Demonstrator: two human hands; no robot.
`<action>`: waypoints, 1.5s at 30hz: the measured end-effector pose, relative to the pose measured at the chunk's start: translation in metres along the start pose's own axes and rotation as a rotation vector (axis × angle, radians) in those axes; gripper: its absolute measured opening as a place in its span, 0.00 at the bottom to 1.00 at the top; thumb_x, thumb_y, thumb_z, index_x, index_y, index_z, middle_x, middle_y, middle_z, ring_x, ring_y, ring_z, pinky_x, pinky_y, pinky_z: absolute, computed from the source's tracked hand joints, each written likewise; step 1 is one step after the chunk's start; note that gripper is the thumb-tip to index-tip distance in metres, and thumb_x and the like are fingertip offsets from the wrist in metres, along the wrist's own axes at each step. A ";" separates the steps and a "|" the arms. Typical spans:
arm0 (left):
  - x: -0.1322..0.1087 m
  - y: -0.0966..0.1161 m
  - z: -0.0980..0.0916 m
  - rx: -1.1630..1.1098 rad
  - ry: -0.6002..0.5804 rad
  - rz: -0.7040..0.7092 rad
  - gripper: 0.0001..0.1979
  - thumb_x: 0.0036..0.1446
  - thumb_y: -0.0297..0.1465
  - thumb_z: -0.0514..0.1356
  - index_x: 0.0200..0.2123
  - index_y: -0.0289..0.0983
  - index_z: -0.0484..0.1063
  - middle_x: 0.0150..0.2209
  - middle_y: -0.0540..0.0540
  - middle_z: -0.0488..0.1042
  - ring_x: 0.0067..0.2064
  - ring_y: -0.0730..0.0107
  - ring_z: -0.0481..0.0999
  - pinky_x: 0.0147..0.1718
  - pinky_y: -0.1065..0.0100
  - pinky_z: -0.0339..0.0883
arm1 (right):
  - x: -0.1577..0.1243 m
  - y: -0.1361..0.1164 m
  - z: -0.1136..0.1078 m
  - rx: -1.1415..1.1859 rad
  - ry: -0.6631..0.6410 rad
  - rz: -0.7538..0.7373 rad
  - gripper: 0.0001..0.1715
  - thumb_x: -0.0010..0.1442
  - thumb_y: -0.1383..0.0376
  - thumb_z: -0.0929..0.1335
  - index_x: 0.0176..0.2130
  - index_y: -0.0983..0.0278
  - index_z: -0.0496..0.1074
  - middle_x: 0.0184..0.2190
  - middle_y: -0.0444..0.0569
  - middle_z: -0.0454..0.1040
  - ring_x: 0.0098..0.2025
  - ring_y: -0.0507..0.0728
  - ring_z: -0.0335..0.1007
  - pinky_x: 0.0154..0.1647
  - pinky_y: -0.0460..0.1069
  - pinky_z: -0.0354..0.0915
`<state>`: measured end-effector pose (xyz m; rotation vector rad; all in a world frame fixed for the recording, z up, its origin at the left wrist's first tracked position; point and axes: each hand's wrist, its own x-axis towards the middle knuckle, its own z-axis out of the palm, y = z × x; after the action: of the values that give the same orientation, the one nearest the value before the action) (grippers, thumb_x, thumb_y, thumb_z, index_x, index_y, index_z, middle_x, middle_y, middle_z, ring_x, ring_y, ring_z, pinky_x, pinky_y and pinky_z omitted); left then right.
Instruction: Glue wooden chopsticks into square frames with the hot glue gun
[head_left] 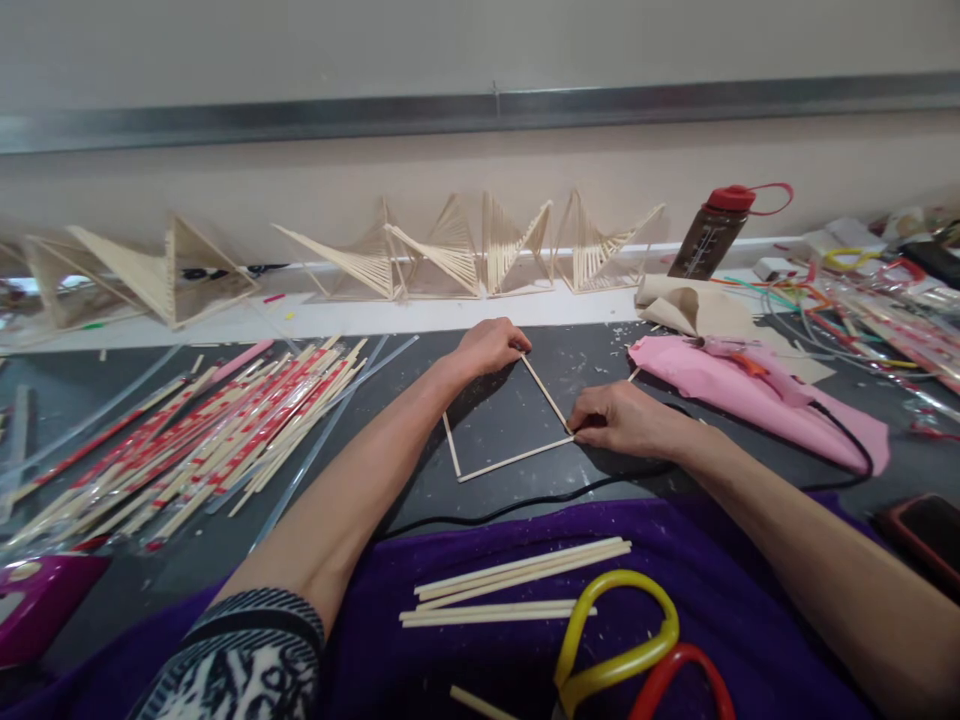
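Thin wooden sticks form a four-sided frame (517, 460) on the dark grey tabletop. My left hand (491, 347) is closed at the far corner, fingertips on the upper end of the frame's right-hand stick (546, 393). At that stick's lower end, my right hand (616, 420) pinches the corner where it meets the front stick; the fingers cover part of the joint. My left hand and forearm hide the frame's far left side. Closer to me, several loose wooden sticks (517, 575) lie on a purple cloth (360, 610), beside scissors (619, 640) with yellow and red handles.
Twisted stick structures (442, 255) line the wall. Bundles of packaged sticks (225, 430) lie left. At right, a glue gun (757, 370) rests on pink cloth (832, 430); its black cord (510, 512) crosses before the frame. A red-capped bottle (709, 240) stands behind brown paper (697, 310).
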<state>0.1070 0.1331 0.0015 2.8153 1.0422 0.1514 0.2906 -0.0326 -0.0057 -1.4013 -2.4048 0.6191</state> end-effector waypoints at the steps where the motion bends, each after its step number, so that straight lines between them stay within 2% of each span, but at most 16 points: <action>1: -0.001 0.000 0.001 -0.015 0.013 -0.010 0.15 0.49 0.32 0.56 0.39 0.42 0.77 0.37 0.49 0.77 0.38 0.67 0.73 0.37 0.71 0.61 | 0.000 0.000 0.000 0.001 -0.001 -0.001 0.07 0.52 0.68 0.66 0.31 0.63 0.75 0.30 0.46 0.76 0.33 0.53 0.70 0.33 0.45 0.60; 5: -0.005 -0.001 0.002 -0.053 0.044 -0.028 0.14 0.48 0.31 0.56 0.37 0.40 0.78 0.36 0.49 0.77 0.38 0.68 0.73 0.37 0.72 0.61 | -0.001 0.000 0.000 0.004 0.003 0.003 0.07 0.52 0.68 0.66 0.31 0.64 0.75 0.29 0.46 0.75 0.32 0.53 0.70 0.32 0.45 0.60; 11: -0.005 -0.005 0.002 -0.025 0.030 -0.002 0.18 0.49 0.33 0.56 0.44 0.45 0.75 0.37 0.49 0.77 0.38 0.68 0.73 0.36 0.71 0.60 | 0.000 -0.002 -0.001 0.009 0.001 0.014 0.07 0.52 0.68 0.66 0.31 0.64 0.75 0.30 0.47 0.75 0.32 0.53 0.69 0.33 0.45 0.60; 16: -0.006 -0.006 0.002 -0.054 0.023 -0.009 0.15 0.51 0.35 0.56 0.41 0.44 0.77 0.37 0.49 0.77 0.37 0.67 0.72 0.35 0.71 0.60 | 0.000 -0.002 0.001 0.020 0.005 0.037 0.07 0.52 0.68 0.66 0.31 0.65 0.75 0.30 0.47 0.75 0.32 0.53 0.69 0.33 0.45 0.60; 24: -0.007 -0.007 0.009 -0.039 0.110 -0.033 0.11 0.51 0.35 0.58 0.37 0.45 0.78 0.37 0.51 0.77 0.37 0.69 0.73 0.34 0.72 0.60 | 0.000 -0.001 0.000 0.005 0.004 0.016 0.08 0.52 0.68 0.66 0.32 0.65 0.75 0.30 0.46 0.76 0.32 0.52 0.69 0.33 0.45 0.61; 32: -0.009 -0.001 0.014 0.006 0.164 -0.043 0.10 0.52 0.34 0.58 0.37 0.46 0.78 0.39 0.53 0.77 0.40 0.70 0.73 0.36 0.72 0.61 | 0.000 -0.002 0.000 -0.001 0.001 0.030 0.08 0.52 0.69 0.66 0.32 0.65 0.75 0.30 0.47 0.75 0.32 0.52 0.69 0.33 0.45 0.60; 45: -0.009 0.000 0.016 -0.017 0.187 -0.057 0.09 0.52 0.33 0.59 0.35 0.44 0.79 0.38 0.51 0.77 0.39 0.68 0.73 0.34 0.70 0.60 | 0.000 -0.001 0.000 0.019 0.010 0.003 0.08 0.52 0.69 0.66 0.32 0.64 0.75 0.30 0.46 0.75 0.32 0.52 0.69 0.33 0.45 0.60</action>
<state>0.1027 0.1256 -0.0147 2.7955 1.1506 0.4228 0.2894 -0.0333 -0.0055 -1.3978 -2.3829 0.6319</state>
